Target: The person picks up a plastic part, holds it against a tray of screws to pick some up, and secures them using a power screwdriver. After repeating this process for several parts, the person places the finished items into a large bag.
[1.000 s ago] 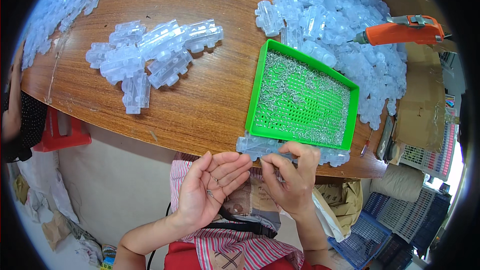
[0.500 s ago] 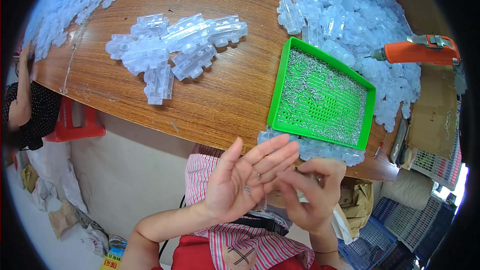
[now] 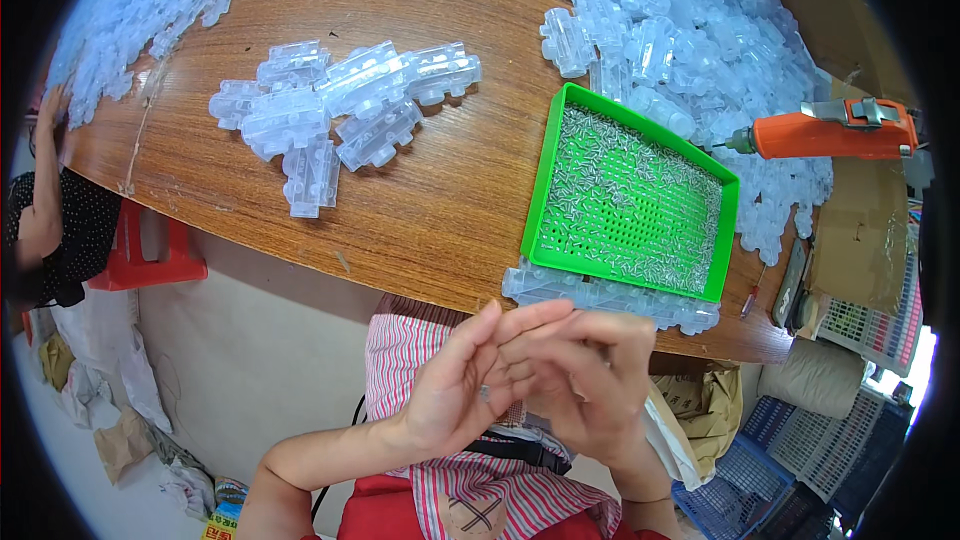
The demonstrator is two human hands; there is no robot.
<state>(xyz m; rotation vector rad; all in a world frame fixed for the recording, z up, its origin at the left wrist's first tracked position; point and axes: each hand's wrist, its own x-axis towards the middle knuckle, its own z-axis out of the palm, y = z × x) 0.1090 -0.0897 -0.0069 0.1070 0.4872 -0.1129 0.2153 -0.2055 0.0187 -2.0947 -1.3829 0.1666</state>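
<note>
Palm up and cupped, my left hand [image 3: 455, 395] is at the table's near edge with its fingers stretched out. A tiny shiny metal piece [image 3: 485, 393] lies in its palm, too small to name surely. My right hand [image 3: 598, 390] curls over the left fingers, its fingertips bent together and partly hidden and blurred; what they pinch cannot be made out. Just beyond both hands, a green tray [image 3: 543, 188] of small silver screws [image 3: 590, 155] rests tilted on a row of clear plastic housings [image 3: 620, 298]. Another group of clear plastic housings [image 3: 285, 120] lies left of the tray.
Clear housings are heaped at the far right [image 3: 690, 30] and far left [image 3: 150, 10] of the wooden table [image 3: 430, 200]. An orange electric screwdriver [image 3: 830, 130] hangs at right. Another person's arm [image 3: 42, 170] is at left, near a red stool [image 3: 155, 250]. Blue crates [image 3: 735, 470] stand lower right.
My right hand has moved left and closer over my left palm, covering more of its fingers. Both hands sit slightly lower. The view has shifted a little.
</note>
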